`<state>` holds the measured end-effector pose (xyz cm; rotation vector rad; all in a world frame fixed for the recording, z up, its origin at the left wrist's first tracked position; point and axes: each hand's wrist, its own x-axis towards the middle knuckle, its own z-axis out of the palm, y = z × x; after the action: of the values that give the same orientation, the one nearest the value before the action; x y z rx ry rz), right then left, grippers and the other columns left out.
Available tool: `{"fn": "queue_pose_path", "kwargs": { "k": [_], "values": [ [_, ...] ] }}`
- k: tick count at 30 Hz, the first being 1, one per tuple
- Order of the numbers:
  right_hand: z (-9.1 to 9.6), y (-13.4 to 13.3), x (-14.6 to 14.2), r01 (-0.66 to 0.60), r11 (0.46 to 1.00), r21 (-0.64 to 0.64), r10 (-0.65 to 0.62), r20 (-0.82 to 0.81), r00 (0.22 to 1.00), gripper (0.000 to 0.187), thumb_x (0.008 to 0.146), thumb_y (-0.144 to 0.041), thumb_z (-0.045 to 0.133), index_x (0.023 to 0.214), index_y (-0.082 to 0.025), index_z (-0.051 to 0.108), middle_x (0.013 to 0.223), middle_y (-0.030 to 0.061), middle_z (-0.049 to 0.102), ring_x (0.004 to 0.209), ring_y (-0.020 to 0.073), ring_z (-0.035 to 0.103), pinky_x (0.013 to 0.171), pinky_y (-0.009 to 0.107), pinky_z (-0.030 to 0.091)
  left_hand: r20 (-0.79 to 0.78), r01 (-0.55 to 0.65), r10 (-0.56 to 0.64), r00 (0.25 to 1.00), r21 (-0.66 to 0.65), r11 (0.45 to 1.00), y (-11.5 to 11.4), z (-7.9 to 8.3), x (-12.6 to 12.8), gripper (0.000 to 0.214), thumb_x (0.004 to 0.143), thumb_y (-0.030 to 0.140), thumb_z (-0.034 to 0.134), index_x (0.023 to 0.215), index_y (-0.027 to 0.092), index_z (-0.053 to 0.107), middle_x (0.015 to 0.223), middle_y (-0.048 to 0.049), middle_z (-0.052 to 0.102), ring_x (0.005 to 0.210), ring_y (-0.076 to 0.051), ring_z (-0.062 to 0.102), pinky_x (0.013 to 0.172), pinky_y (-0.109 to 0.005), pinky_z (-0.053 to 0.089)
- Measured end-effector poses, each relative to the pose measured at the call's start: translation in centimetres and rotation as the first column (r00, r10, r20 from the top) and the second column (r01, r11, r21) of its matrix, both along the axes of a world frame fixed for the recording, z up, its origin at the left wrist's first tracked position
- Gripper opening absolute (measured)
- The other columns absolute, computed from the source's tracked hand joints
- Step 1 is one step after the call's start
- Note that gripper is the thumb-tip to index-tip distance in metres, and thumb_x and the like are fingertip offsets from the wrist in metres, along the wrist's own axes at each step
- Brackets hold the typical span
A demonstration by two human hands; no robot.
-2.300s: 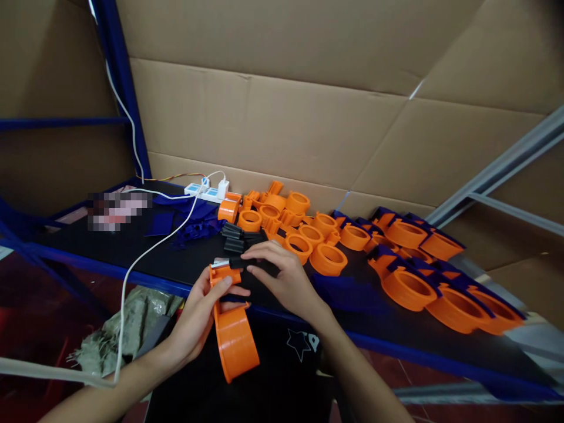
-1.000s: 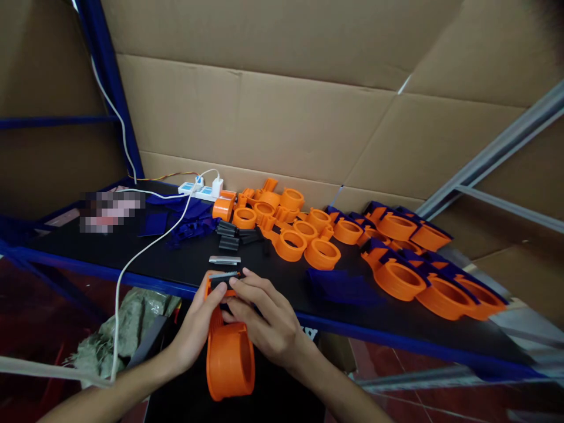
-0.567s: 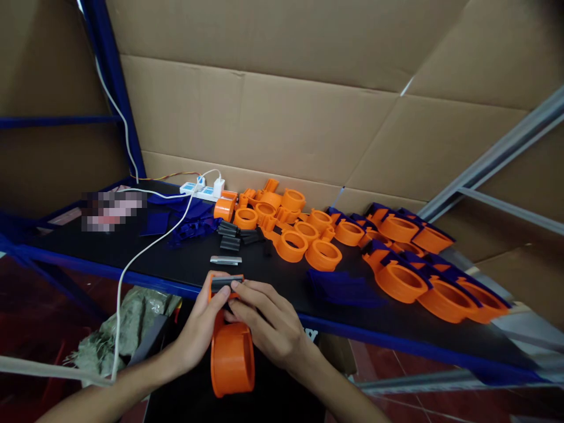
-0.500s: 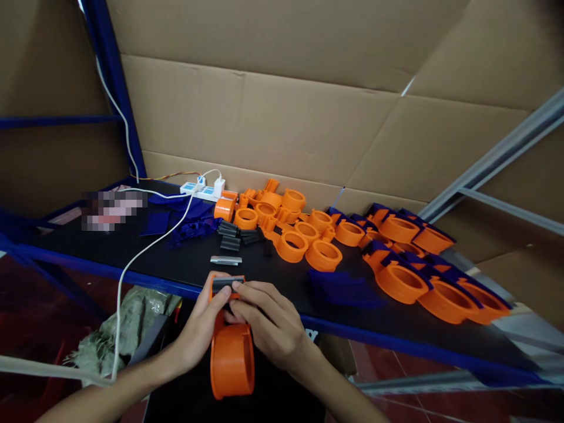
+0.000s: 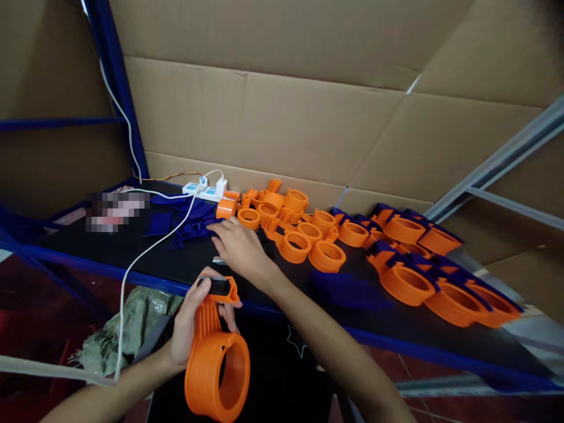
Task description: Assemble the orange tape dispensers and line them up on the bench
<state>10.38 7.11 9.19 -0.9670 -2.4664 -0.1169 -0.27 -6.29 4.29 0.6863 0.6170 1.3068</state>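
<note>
Holder (image 5: 199,376) and black insert (image 5: 219,286), one each, are clasped in left grip (image 5: 185,324); right grip (image 5: 240,247) seems spread.

Left hand: (image 5: 184,329) bare, slim fingers, the thumb long and narrow; nail detail too small to make out.
Right hand: (image 5: 240,244) bare as well, with slender fingers and a narrow back; the knuckles are softly blurred.
Left forearm: (image 5: 132,376) bare and slim, tapering smoothly into an uncovered wrist, cut by the lower edge of view.
Right forearm: (image 5: 335,341) bare from wrist to lower edge, lean, widening gradually.
Clothing: a black garment, (image 5: 268,370) seemingly the person's own, plain and dark in its middle, folds lost in shadow.
Print: a star (image 5: 296,341) in thin white outline, hollow, on the black.
</note>
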Motion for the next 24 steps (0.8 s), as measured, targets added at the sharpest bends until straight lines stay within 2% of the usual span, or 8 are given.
{"fn": "queue_pose_path", "kwargs": {
  "k": [3,6,10,13,16,19,22,24],
  "values": [
    [-0.2,3.7,-2.9,0.068,0.997,0.021,-0.069,0.062,0.996,0.022,0.098,-0.022,0.057,0.116,-0.013,0.066,0.109,0.0092,0.068,0.112,0.0274,0.062,0.09,0.042,0.055,-0.002,-0.034,0.034,0.999,0.003,0.999,0.2,0.1,0.1,0.033,0.09,0.054,0.058,0.089,0.021,0.061,0.067,-0.0064,0.072,0.053,-0.021,0.066,0.054,-0.032,0.054],
    [-1.2,5.8,-4.2,0.08,0.997,0.004,-0.08,0.065,0.995,0.031,0.098,-0.034,0.06,0.123,-0.015,0.061,0.123,0.0084,0.063,0.107,0.0233,0.064,0.09,0.043,0.056,0.019,-0.055,0.056,0.998,-0.051,0.997,0.6,-0.1,0.2,0.033,0.089,0.054,0.06,0.091,0.021,0.06,0.062,-0.0033,0.069,0.051,-0.019,0.065,0.052,-0.029,0.053],
    [-1.9,6.5,-4.3,0.09,0.996,-0.02,-0.09,0.009,0.996,0.032,0.099,-0.034,0.058,0.125,-0.016,0.06,0.126,0.009,0.061,0.107,0.0226,0.064,0.091,0.042,0.055,0.066,-0.081,0.09,0.994,-0.123,0.989,1.1,-0.7,0.2,0.031,0.087,0.051,0.065,0.098,0.023,0.059,0.071,-0.0018,0.072,0.055,-0.017,0.067,0.056,-0.029,0.055],
    [-1.0,6.4,-3.9,0.097,0.995,-0.023,-0.099,-0.088,0.991,0.031,0.104,-0.032,0.048,0.124,-0.013,0.061,0.124,0.0083,0.062,0.109,0.0222,0.064,0.093,0.042,0.054,0.06,-0.094,0.102,0.993,-0.125,0.988,1.3,-0.8,0.1,0.034,0.086,0.054,0.064,0.091,0.02,0.062,0.069,-0.0031,0.07,0.055,-0.018,0.066,0.056,-0.029,0.054],
    [0.8,5.6,-2.5,0.086,0.996,-0.02,-0.089,-0.198,0.976,0.025,0.101,-0.026,0.051,0.116,-0.015,0.068,0.115,0.0067,0.067,0.105,0.0212,0.066,0.092,0.038,0.054,0.056,-0.134,0.142,0.988,-0.13,0.982,1.5,-0.4,0.0,0.041,0.087,0.056,0.061,0.088,0.016,0.066,0.063,-0.0037,0.067,0.054,-0.017,0.064,0.056,-0.028,0.053],
    [1.9,3.3,-0.1,0.022,0.998,-0.059,-0.04,-0.33,0.943,0.022,0.096,-0.022,0.056,0.109,-0.019,0.074,0.095,0.003,0.072,0.083,0.0144,0.066,0.08,0.027,0.055,0.083,-0.139,0.152,0.985,-0.143,0.98,1.6,0.4,-0.1,0.049,0.089,0.058,0.057,0.101,0.013,0.071,0.06,-0.0026,0.065,0.052,-0.015,0.059,0.054,-0.025,0.051],
    [1.6,-0.6,2.4,-0.058,0.989,-0.137,-0.02,-0.511,0.859,0.02,0.091,-0.021,0.063,0.106,-0.02,0.076,0.078,0.0011,0.067,0.068,0.0127,0.06,0.067,0.025,0.053,0.099,-0.153,0.168,0.981,-0.141,0.978,1.7,0.5,0.2,0.049,0.091,0.057,0.055,0.108,0.014,0.071,0.059,-0.0022,0.065,0.052,-0.013,0.058,0.054,-0.023,0.05],
    [0.8,-3.3,3.5,-0.063,0.981,-0.183,-0.05,-0.552,0.833,0.02,0.089,-0.018,0.064,0.104,-0.021,0.077,0.078,0.0014,0.064,0.066,0.012,0.058,0.064,0.025,0.051,0.089,-0.156,0.171,0.981,-0.152,0.976,1.8,0.1,0.4,0.044,0.09,0.056,0.058,0.1,0.015,0.071,0.061,-0.0028,0.066,0.054,-0.014,0.059,0.055,-0.023,0.051]
  ]
}}
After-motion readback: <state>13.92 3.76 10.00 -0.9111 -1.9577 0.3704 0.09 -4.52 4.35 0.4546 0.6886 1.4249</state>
